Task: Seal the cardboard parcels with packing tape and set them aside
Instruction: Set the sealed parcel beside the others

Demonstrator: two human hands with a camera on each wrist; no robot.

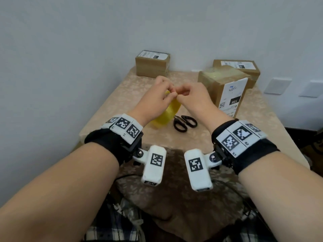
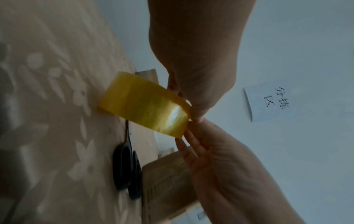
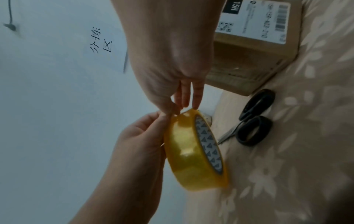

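Observation:
A yellow roll of packing tape (image 1: 168, 111) stands on edge at the middle of the table. My left hand (image 1: 170, 92) holds the roll (image 3: 193, 153) from behind, thumb and fingers pinching its top. My right hand (image 1: 180, 95) pinches the same top edge (image 2: 184, 112) with its fingertips (image 3: 195, 106), where the tape's end is too small to make out. Three cardboard parcels stand beyond. One, with a white label, is just right of my hands (image 1: 225, 88). Another is at the back right (image 1: 239, 67), and the third is at the back left (image 1: 153, 64).
Black-handled scissors (image 1: 185, 123) lie shut on the beige floral tablecloth (image 1: 108, 109) just right of the roll. A handwritten paper sign (image 2: 273, 103) hangs on the wall behind. The table's far edge meets the wall, and cables trail near my lap.

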